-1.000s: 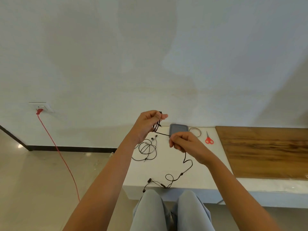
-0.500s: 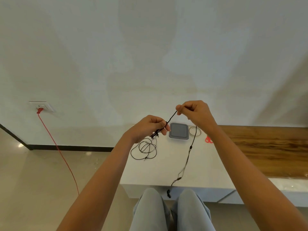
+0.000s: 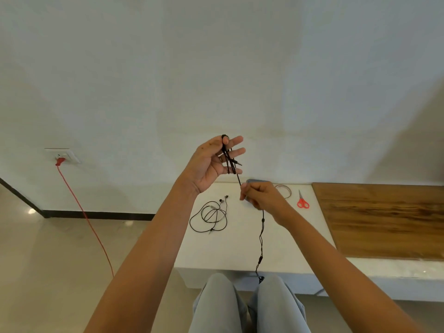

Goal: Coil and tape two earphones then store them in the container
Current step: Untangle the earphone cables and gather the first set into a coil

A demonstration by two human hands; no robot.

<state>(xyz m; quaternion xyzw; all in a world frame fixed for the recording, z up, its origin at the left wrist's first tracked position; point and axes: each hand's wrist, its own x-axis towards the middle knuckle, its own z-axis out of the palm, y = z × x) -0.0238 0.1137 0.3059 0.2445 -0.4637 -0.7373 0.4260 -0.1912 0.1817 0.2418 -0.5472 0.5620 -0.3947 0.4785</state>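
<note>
White wall fills the upper half of the view, above a low white table (image 3: 240,251) whose near edge runs just beyond the person's knees (image 3: 240,304). Bare tiled floor opens out to the left of the table's left edge, crossed only by a red cord (image 3: 84,212) that rises to a wall socket (image 3: 63,156). A wooden board (image 3: 384,219) covers the table's right part.

The left hand (image 3: 211,164) is raised above the table's far edge, palm toward the camera and fingers extended. Several turns of the first earphone (image 3: 260,236) are wound across them, and the thumb pins the cable at the top. The right hand (image 3: 262,195), lower and just to the right, pinches the same cable. From there the cable hangs past the table's near edge, its end dangling between the knees.

The second earphone (image 3: 211,216) lies loosely looped on the table's left part, near the left edge. The grey container (image 3: 258,180) sits at the far edge, mostly hidden behind the right hand. A tape roll (image 3: 284,188) and red scissors (image 3: 302,201) lie to its right, near the board's left edge.
</note>
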